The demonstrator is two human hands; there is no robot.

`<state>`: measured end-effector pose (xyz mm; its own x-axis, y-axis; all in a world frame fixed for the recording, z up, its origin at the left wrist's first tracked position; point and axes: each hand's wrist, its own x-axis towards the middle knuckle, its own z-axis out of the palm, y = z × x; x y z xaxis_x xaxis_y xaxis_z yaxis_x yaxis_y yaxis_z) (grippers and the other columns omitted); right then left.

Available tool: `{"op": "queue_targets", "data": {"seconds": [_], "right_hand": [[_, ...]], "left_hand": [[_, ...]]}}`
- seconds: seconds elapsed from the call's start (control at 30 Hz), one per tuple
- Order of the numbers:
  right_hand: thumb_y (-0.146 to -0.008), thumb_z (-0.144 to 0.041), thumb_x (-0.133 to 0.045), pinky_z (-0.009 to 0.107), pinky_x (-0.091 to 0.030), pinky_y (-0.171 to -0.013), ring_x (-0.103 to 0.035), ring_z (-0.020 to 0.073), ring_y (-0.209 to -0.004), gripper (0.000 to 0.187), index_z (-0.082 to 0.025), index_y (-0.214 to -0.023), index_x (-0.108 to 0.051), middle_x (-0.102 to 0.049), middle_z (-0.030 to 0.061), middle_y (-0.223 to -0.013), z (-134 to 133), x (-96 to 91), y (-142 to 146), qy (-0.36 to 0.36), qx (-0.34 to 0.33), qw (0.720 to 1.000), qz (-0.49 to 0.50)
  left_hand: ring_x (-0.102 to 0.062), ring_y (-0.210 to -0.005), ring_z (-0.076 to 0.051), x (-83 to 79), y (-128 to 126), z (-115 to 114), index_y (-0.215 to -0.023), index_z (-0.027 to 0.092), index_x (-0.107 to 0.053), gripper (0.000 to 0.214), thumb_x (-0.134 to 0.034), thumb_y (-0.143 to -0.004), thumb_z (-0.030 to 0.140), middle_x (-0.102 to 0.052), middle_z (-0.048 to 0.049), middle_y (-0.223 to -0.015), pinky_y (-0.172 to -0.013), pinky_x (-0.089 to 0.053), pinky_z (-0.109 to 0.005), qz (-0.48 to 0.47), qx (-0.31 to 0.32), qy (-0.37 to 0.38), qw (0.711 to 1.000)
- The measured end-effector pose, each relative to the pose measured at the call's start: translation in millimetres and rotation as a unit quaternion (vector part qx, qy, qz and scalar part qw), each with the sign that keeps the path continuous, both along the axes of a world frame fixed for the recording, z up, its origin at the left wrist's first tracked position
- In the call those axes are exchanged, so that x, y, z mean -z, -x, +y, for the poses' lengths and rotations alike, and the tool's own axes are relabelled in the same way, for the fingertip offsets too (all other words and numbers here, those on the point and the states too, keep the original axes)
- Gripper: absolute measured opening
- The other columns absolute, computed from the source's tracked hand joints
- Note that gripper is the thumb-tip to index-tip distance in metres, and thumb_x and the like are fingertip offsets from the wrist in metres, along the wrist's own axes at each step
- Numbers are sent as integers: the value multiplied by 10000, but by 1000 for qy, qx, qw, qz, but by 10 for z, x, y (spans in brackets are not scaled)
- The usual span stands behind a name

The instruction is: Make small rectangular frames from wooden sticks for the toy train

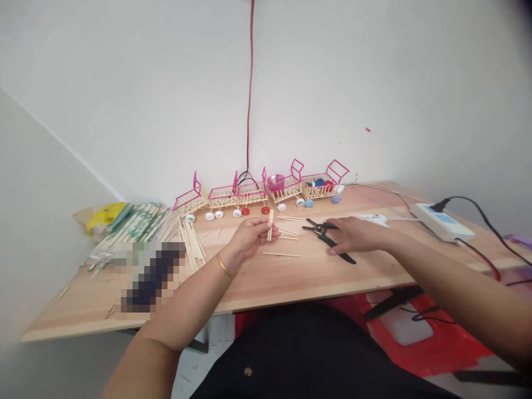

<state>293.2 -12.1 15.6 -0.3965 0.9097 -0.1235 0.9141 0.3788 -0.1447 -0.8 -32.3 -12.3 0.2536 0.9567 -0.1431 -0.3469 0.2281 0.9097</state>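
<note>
My left hand is closed in a pinch around two short wooden sticks, held upright side by side above the table. My right hand grips the dark-handled pliers at the table top, its fingers around the handles; the jaws point left and the handles are spread. Part of the upper handle is hidden by my fingers. Between both hands lie several cut wooden sticks, one of them a loose stick near the front.
Several miniature carts of sticks with pink handles and bottle-cap wheels, such as the cart, line the wall. At left are long sticks, bagged chopsticks and a blurred-out dark object. A power strip with cables sits right.
</note>
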Motion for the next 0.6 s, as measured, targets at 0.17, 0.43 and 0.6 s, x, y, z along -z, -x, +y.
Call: {"op": "queue_targets", "data": {"seconds": [0.17,0.43,0.6], "right_hand": [[-591,-662,-608,450,-403,-858,-473,390,-1143,961,-120,-1356,-398,-526,225,-1254,14,287,-106,-18,-9,999,-42],[-655,-389,-570,403,-411,-765,-560,338,-938,700,-147,-1299,-441,-606,182,-1032,-79,281,-42,-96,-2,993,-73],[-694,-360,-518,414,-416,-840,-548,326,-1003,650,-147,-1300,-417,-561,182,-1154,-281,350,-118,-149,14,988,-29]], "left_hand": [[-678,-684,-174,36,3,13,-763,92,-596,116,-686,-700,128,-679,-80,-742,-663,-550,-300,-6,3,1,1000],[-682,-729,-184,115,50,66,-823,98,-587,137,-675,-731,149,-678,-87,-797,-701,-545,-322,-16,8,-6,1000],[-674,-734,-169,111,34,60,-814,99,-600,139,-681,-726,170,-677,-76,-797,-718,-537,-317,-13,13,-16,1000]]}}
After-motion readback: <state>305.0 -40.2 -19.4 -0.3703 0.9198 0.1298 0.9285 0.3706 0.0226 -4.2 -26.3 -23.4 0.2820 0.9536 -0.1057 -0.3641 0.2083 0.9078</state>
